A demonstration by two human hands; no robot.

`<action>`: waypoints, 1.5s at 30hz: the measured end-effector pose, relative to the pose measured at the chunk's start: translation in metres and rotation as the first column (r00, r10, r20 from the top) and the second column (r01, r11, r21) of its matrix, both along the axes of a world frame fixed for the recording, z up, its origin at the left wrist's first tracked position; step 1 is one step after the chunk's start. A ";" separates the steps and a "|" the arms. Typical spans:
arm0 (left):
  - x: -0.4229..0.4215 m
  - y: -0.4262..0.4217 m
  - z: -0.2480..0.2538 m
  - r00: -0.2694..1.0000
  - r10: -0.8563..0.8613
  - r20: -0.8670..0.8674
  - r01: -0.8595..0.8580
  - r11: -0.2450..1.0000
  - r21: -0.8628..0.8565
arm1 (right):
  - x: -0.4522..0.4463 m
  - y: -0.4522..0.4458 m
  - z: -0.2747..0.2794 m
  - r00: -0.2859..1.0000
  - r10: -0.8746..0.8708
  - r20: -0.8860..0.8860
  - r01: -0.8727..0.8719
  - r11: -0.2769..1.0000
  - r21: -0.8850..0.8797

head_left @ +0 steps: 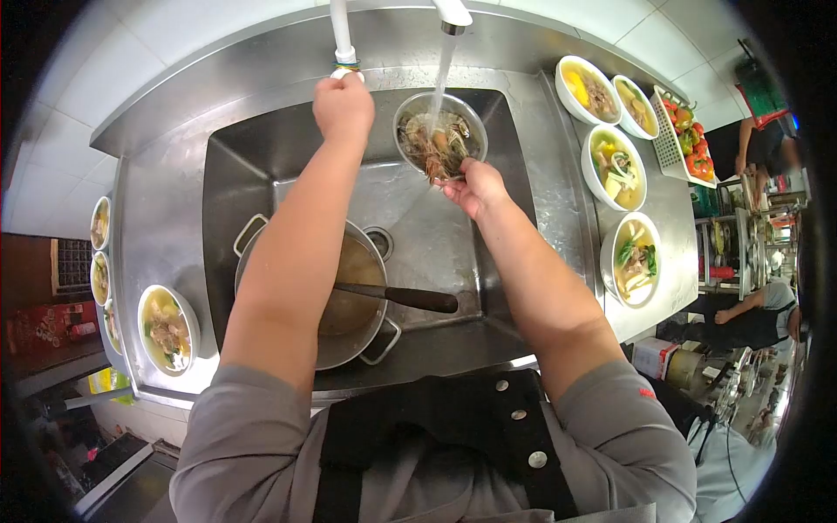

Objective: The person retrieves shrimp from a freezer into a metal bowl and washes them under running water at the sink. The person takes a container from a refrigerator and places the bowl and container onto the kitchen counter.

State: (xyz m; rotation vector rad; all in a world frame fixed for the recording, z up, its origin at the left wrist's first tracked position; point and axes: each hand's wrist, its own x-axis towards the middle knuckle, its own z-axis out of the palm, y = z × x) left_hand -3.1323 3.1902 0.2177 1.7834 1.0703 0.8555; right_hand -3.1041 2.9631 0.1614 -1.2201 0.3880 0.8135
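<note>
My left hand (343,108) is closed at the lower end of a white tap pipe (342,33), on its white tap handle (348,73). Water runs from a white spout (452,15) into a round metal bowl (477,114). My right hand (475,186) grips the near rim of that bowl, the thumb over the edge and the fingers beneath. Inside lie what look like shrimp (433,150). Below my left forearm, a large two-handled pot (370,336) of cloudy liquid stands in the sink (436,227). A dark-handled utensil (418,297) rests across it, its far end hidden.
Several white bowls of soup (614,167) line the right counter, beside a white basket (670,144) of red and green peppers. More soup bowls, one nearest (168,331), stand on the left counter. Other people (758,318) are at the far right near shelves.
</note>
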 end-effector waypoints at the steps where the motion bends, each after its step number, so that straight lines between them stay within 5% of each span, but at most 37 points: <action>1: -0.001 0.000 -0.004 0.981 0.181 0.074 -0.185 0.981 0.057 | 0.000 0.002 0.000 1.000 0.007 -0.019 -0.007 1.000 0.014; 4: 0.020 0.008 -0.037 0.860 0.502 0.090 -0.510 0.855 0.093 | -0.011 0.005 0.024 0.992 0.038 0.122 -0.017 0.987 -0.163; 5: 0.012 0.008 -0.027 0.938 0.330 0.103 -0.298 0.923 -0.244 | -0.011 0.004 0.024 0.991 0.037 0.126 -0.018 0.989 -0.147; 6: 0.000 0.009 -0.007 0.971 0.159 0.180 -0.038 0.841 -0.540 | -0.009 0.002 0.024 0.991 0.037 0.130 -0.020 0.991 -0.131; 7: -0.008 0.009 0.005 0.951 0.018 0.308 0.230 0.624 -0.747 | -0.007 0.001 0.025 0.990 0.035 0.135 -0.020 0.993 -0.112; 9: -0.002 0.012 0.002 0.927 0.052 0.371 0.276 0.572 -0.772 | -0.002 -0.002 0.021 0.990 0.053 0.130 -0.039 0.993 -0.109; 28: 0.012 0.008 -0.006 0.878 0.229 0.420 0.213 0.600 -0.771 | -0.016 -0.012 0.001 0.987 0.144 0.077 -0.125 0.969 -0.211; 34: 0.011 0.004 -0.007 0.883 0.186 0.430 0.186 0.703 -0.686 | -0.023 -0.015 0.004 0.985 0.152 0.079 -0.130 0.963 -0.235; 37: 0.026 0.018 -0.055 0.965 0.117 0.233 -0.070 0.977 -0.201 | -0.026 -0.020 0.006 0.982 0.158 0.107 -0.128 0.960 -0.249; 40: 0.002 0.000 -0.010 0.998 0.021 0.056 -0.013 0.990 -0.144 | -0.032 -0.028 0.015 0.980 0.153 0.127 -0.118 0.961 -0.249; 43: 0.021 0.002 -0.034 0.970 0.207 0.124 -0.180 0.963 -0.198 | -0.044 -0.039 0.031 0.982 0.119 0.145 -0.085 0.971 -0.222; 45: 0.006 -0.027 -0.006 0.996 0.088 0.003 -0.078 0.897 -0.434 | -0.052 -0.049 0.043 0.985 0.095 0.142 -0.069 0.981 -0.183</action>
